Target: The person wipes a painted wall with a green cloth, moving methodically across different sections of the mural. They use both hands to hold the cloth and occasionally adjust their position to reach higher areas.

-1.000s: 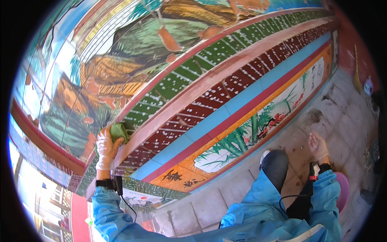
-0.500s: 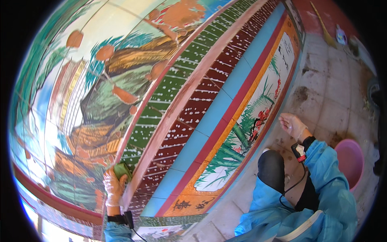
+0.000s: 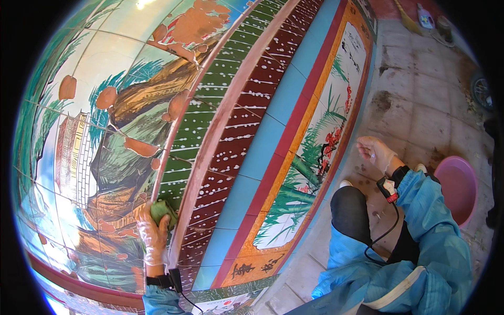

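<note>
My left hand (image 3: pixel 153 231), in a thin clear glove, grips a wadded green cloth (image 3: pixel 164 212). It presses the cloth to a green tiled strip (image 3: pixel 191 136) dotted and streaked with white, beside the pinkish ridge (image 3: pixel 212 152). My right hand (image 3: pixel 375 152), also in a clear glove, hangs over the floor by my raised knee. Its fingers are loosely bent and partly apart, and no held object shows. A dark red tiled strip (image 3: pixel 239 142) with similar white spots lies beyond the ridge.
Landscape-painted tiles (image 3: pixel 128 163) with bare brown patches spread to the left. A pink basin (image 3: pixel 457 189) stands on the tiled floor (image 3: pixel 401 105) at my right. Toward the far right are a broom (image 3: pixel 409 21), a bottle (image 3: pixel 425 18) and a wheel (image 3: pixel 480 90).
The left hand and cloth have shifted slightly up along the green strip. The right hand stays beside the knee. The whole view has turned a little.
</note>
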Demonstrator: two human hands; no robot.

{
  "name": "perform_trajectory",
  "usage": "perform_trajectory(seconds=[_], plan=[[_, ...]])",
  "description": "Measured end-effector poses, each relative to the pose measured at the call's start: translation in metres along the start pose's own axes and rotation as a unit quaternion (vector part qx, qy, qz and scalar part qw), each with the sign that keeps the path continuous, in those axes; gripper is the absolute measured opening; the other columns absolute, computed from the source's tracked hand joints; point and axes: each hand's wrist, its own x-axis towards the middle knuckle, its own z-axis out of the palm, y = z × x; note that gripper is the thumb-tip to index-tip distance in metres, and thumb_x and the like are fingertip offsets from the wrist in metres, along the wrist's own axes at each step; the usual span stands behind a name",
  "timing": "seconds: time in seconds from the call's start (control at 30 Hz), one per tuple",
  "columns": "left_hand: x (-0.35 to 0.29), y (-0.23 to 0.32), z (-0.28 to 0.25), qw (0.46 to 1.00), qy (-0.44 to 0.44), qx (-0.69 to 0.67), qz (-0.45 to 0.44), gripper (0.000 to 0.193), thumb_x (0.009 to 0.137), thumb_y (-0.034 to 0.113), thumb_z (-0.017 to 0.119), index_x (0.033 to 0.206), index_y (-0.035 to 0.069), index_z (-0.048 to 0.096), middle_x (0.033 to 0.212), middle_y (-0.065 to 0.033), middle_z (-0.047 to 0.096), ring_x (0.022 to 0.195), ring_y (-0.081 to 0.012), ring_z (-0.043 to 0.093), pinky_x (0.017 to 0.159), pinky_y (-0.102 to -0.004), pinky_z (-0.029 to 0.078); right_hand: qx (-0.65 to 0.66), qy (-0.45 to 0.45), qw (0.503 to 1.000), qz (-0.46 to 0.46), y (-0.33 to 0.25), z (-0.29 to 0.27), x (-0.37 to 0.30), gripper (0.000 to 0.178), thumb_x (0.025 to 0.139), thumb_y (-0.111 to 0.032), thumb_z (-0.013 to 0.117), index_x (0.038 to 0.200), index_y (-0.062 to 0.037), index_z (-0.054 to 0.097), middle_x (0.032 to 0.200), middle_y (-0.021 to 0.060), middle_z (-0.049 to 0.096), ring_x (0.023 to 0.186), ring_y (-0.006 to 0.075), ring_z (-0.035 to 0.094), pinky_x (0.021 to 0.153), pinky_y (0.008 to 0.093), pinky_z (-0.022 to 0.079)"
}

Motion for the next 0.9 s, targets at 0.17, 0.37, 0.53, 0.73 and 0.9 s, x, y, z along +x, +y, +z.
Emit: perform_trajectory(seconds=[0.17,0.37,0.53,0.73,0.9], plan=[[0.024,0.016,0.007,1.0,-0.019,0.006,-0.016,0.062,0.081,0.025,0.073,0.132,0.0,0.049,0.116,-0.0222,0.055,0.109,-0.0408,0.05,0.095,-0.0495,0.039,-0.002,0.011,1.0,0.001,-0.001,-0.002,-0.001,0.015,0.093,-0.02,0.064,0.103,-0.0092,0.06,0.093,0.0018,0.064,0.082,0.0114,0.058,0.071,0.0249,0.048],[0.034,0.021,0.013,1.0,-0.006,0.007,-0.005,0.06,0.083,0.027,0.071,0.132,0.001,0.048,0.117,-0.0238,0.055,0.11,-0.0418,0.05,0.097,-0.0498,0.038,0.029,-0.009,0.999,0.025,0.012,-0.014,0.012,0.016,0.092,-0.02,0.065,0.103,-0.0103,0.061,0.093,0.0012,0.065,0.082,0.0111,0.059,0.072,0.0252,0.05],[0.072,0.04,0.023,0.999,0.011,0.013,0.041,0.06,0.084,0.03,0.072,0.131,0.0,0.049,0.118,-0.0221,0.056,0.11,-0.0413,0.05,0.097,-0.0488,0.038,0.033,-0.011,0.999,0.012,0.023,-0.029,0.025,0.016,0.092,-0.021,0.065,0.104,-0.0114,0.061,0.092,0.0003,0.065,0.081,0.0108,0.06,0.073,0.0253,0.05],[0.12,0.079,0.036,0.997,0.034,0.064,0.027,0.061,0.084,0.034,0.072,0.13,0.001,0.05,0.118,-0.0194,0.057,0.109,-0.0407,0.052,0.092,-0.0503,0.043,0.015,-0.01,0.999,0.026,0.011,-0.013,0.016,0.017,0.093,-0.021,0.065,0.106,-0.0113,0.061,0.093,0.0009,0.066,0.082,0.0108,0.06,0.074,0.0251,0.05],[0.149,0.107,0.041,0.996,0.033,0.08,0.002,0.062,0.084,0.039,0.071,0.131,0.003,0.05,0.119,-0.0171,0.058,0.11,-0.0402,0.053,0.089,-0.0511,0.044,0.007,-0.003,1.0,0.01,0.007,0.006,-0.003,0.016,0.093,-0.021,0.065,0.106,-0.0125,0.061,0.094,0.0012,0.066,0.084,0.0103,0.06,0.074,0.0246,0.049]])
